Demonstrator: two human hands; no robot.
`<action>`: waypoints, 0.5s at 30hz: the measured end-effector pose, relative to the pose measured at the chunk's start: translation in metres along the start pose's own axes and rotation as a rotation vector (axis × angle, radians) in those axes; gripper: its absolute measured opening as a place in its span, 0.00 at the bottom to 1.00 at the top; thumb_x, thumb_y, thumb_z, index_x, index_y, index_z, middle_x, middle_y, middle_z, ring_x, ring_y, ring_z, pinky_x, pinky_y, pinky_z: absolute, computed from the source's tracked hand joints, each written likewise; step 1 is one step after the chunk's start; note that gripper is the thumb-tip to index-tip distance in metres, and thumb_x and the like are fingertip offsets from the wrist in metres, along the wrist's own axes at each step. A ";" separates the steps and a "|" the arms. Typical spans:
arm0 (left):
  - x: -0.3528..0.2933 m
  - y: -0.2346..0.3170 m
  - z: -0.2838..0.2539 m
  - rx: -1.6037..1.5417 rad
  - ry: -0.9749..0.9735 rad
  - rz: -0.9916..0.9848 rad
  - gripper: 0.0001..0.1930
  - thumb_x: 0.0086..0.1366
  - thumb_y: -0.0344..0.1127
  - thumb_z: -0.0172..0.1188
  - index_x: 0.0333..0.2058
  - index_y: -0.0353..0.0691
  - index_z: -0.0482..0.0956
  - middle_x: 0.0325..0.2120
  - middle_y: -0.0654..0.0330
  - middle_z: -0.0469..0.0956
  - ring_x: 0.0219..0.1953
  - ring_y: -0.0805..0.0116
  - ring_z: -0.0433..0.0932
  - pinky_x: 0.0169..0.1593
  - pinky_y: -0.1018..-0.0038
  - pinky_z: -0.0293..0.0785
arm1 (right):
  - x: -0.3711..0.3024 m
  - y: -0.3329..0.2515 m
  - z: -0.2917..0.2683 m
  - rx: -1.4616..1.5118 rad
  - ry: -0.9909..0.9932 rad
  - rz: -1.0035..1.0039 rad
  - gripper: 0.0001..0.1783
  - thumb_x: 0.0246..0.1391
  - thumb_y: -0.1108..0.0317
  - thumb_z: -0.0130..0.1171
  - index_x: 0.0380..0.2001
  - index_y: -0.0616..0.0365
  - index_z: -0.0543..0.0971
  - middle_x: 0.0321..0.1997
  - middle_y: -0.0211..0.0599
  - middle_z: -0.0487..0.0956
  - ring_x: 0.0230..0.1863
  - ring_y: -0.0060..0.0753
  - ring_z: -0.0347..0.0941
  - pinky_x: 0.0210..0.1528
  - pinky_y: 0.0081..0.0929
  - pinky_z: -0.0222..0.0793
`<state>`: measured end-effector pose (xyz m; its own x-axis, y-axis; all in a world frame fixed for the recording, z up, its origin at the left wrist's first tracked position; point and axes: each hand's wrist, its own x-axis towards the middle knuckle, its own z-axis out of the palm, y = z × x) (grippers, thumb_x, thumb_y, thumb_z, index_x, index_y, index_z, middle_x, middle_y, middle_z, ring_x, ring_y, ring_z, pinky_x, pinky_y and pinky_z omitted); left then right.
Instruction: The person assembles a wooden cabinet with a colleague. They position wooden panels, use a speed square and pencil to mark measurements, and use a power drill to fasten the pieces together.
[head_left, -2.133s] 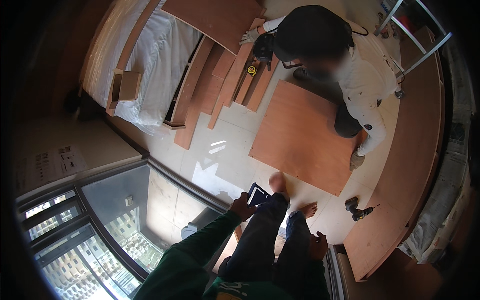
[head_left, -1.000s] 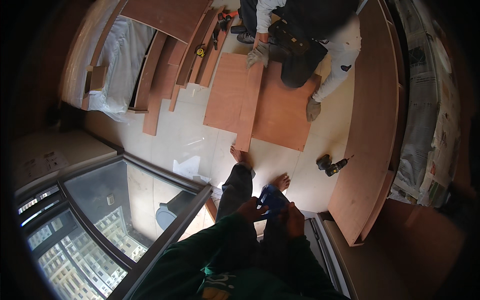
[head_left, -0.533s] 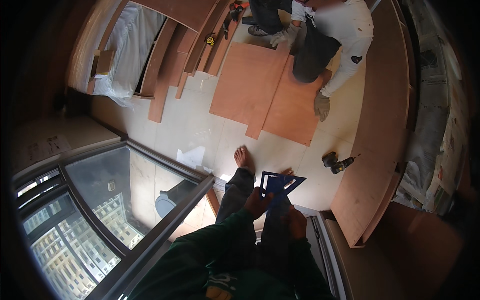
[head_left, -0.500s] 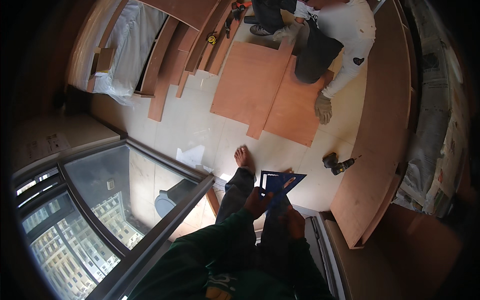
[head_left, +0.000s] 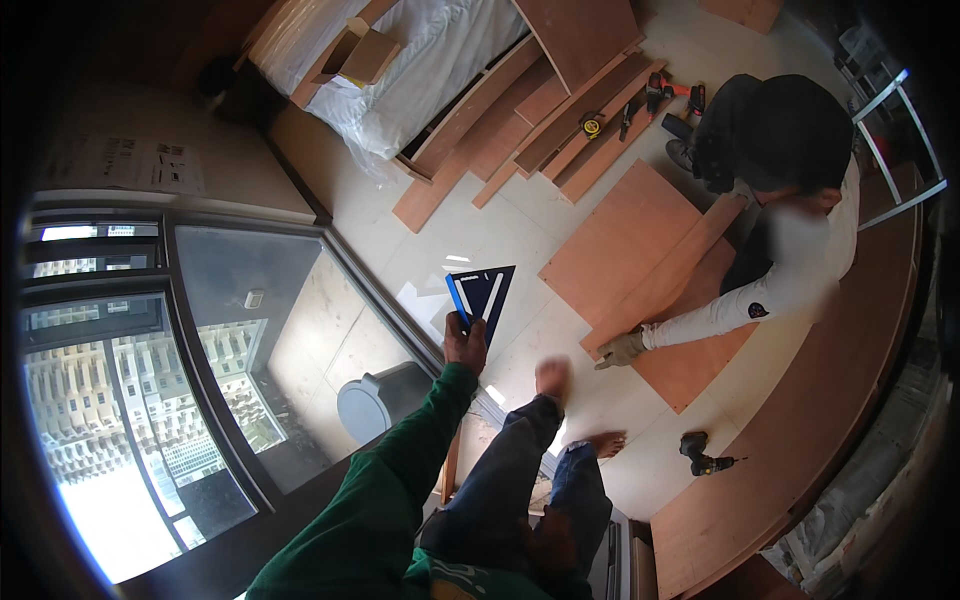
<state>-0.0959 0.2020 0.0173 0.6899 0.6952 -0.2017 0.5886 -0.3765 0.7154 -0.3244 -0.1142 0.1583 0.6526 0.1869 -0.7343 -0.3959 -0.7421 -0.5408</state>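
My left hand is stretched out forward, shut on the corner of a dark blue triangular square held flat above the pale floor. My right hand lies low on my thigh; its fingers are too blurred to read. My bare feet stand on the floor just right of the square. A person in a white top crouches on plywood boards ahead, with a gloved hand pressed on the floor.
A cordless drill lies on the floor at right. Hand tools and a tape measure sit on planks beyond. A wrapped mattress carries a cardboard box. A grey bucket stands by the glass window wall. A long curved board runs along the right.
My left hand has carried the square up and forward, away from my lap, and my right hand has let go of it. The view swung, so the other person sits further right.
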 end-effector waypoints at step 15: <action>0.114 0.101 -0.064 -0.670 0.293 0.032 0.22 0.72 0.37 0.63 0.57 0.30 0.70 0.43 0.47 0.85 0.49 0.63 0.84 0.58 0.71 0.74 | 0.033 -0.022 -0.037 0.106 -0.006 -0.134 0.27 0.64 0.54 0.59 0.58 0.64 0.77 0.41 0.55 0.78 0.43 0.56 0.74 0.48 0.51 0.69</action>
<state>0.0152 0.2824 0.1089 0.5058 0.8610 -0.0534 0.1212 -0.0096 0.9926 -0.2703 -0.1155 0.1607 0.7006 0.2840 -0.6546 -0.3712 -0.6384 -0.6742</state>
